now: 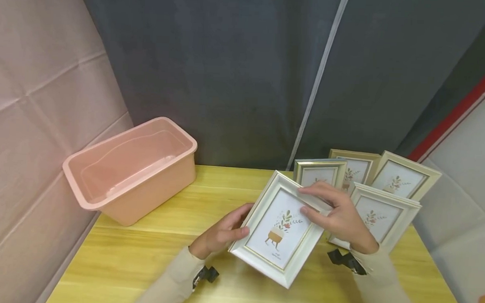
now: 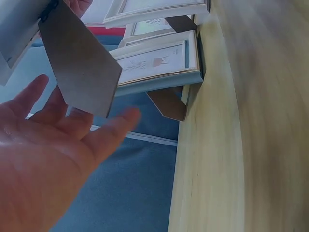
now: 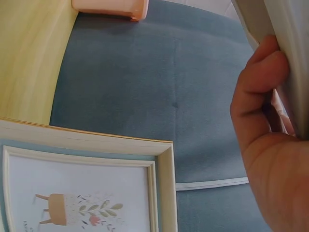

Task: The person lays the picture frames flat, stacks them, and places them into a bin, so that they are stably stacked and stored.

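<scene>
A white picture frame point(image 1: 259, 229) with a thin gold inner line and a potted-plant print is held tilted above the table. My right hand point(image 1: 337, 214) grips it by its upper right edge; in the right wrist view, that hand's fingers point(image 3: 265, 72) bend at the frame's rim. At the opposite edge is my left hand point(image 1: 224, 232), its thumb by the border. The left wrist view shows that hand's fingers point(image 2: 113, 135) spread and fairly straight near the frame's grey back stand point(image 2: 82, 67), which partly covers them. Whether they touch it, I cannot tell.
Several more picture frames stand at the table's right, among them a white one point(image 1: 402, 217), a cream one point(image 1: 424, 182) and a gold-edged one point(image 1: 300, 172). A pink plastic bin point(image 1: 151, 188) sits at the left. Behind the wooden table point(image 1: 140, 255) hangs a dark curtain point(image 1: 229, 78).
</scene>
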Motion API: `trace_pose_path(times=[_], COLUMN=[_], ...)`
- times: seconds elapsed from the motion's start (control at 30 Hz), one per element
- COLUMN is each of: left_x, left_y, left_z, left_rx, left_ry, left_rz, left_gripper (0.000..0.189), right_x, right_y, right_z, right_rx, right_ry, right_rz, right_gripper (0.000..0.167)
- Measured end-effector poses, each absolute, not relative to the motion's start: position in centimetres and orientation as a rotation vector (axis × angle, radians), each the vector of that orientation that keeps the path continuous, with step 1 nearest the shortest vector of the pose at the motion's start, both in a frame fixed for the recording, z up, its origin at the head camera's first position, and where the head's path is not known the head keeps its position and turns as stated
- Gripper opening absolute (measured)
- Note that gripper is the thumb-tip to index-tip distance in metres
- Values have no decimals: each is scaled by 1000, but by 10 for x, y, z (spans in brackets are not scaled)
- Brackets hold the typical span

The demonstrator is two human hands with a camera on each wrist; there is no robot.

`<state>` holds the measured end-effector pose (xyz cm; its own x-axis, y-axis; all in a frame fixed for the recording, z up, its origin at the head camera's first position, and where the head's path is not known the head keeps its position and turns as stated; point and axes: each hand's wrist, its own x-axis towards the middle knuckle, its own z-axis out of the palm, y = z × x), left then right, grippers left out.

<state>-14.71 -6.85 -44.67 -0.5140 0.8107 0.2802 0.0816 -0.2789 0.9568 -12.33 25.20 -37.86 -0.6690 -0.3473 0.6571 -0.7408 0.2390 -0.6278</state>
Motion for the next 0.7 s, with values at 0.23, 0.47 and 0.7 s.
trace_pose_path(times=[0.23,0.47,0.7], left_x=[-143,-137,-131], left_y=[-75,-86,-93], left_z=[-448,-447,-452], left_rx=[1093,1037,1037], left_ry=[1702,2019,1971], left_rz=[1846,1788,1874], left_gripper=[61,55,64], right_x=[-124,-125,-121], right_y=[252,250,243], right_z=[-387,-400,-415], right_rx=[975,816,630], right_ry=[-2095,-2161,-2197], right_rz=[1414,1410,1397], right_gripper=[53,50,48])
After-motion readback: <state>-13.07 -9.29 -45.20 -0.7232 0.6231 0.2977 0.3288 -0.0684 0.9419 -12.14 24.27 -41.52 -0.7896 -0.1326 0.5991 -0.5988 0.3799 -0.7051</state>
